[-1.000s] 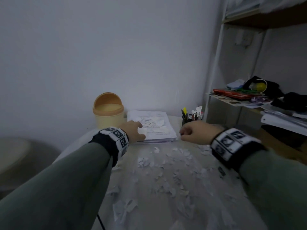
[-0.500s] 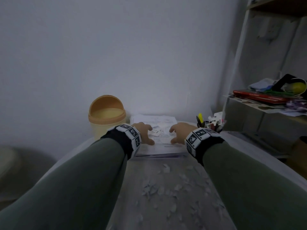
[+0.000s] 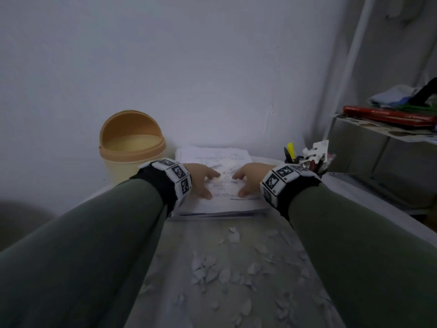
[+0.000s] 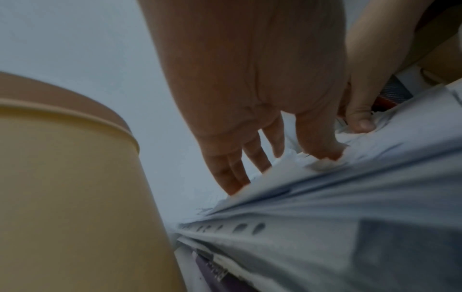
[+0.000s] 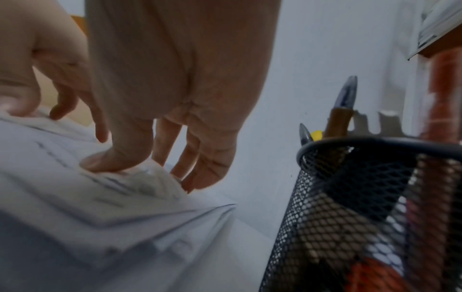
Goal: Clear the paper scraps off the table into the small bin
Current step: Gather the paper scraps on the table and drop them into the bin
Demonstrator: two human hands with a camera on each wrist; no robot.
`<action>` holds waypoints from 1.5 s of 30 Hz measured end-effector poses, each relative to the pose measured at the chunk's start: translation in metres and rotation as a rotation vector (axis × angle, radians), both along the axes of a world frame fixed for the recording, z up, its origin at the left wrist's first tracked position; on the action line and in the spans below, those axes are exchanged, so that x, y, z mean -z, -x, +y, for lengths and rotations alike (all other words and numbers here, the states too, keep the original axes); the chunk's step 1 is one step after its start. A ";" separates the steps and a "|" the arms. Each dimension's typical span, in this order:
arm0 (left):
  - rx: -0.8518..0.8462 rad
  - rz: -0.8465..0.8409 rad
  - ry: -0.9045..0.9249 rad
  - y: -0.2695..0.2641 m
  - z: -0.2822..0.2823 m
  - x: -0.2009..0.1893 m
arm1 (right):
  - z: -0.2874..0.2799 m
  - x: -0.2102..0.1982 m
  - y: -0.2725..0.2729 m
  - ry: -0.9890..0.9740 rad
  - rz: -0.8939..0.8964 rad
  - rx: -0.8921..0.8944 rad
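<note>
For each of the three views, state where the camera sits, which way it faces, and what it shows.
Head: on the head, facing forward and down; both sleeves, left hand, right hand on the paper stack.
Left wrist: along the left hand's fingers; bin beside.
Right wrist: along the right hand's fingers; pen holder beside.
Shared: all show the paper stack.

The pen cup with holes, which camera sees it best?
The right wrist view: the black mesh pen cup fills its right side, mesh and pens plain. The head view shows it small and far, behind the right hand. The left wrist view does not show it.
</note>
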State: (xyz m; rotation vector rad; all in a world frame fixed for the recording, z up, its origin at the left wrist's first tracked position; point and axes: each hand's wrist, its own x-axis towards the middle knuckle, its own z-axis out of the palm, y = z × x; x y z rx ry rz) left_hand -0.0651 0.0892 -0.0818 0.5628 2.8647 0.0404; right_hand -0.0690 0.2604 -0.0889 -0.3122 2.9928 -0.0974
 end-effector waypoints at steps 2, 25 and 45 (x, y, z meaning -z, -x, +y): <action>-0.010 0.012 -0.020 -0.002 -0.001 0.002 | -0.001 -0.002 -0.005 0.045 0.015 -0.007; -0.035 0.426 -0.104 -0.070 -0.018 -0.026 | -0.019 -0.055 -0.073 0.211 0.159 0.027; -0.338 0.722 -0.546 -0.049 -0.152 -0.087 | -0.172 -0.100 -0.022 0.541 0.437 -0.059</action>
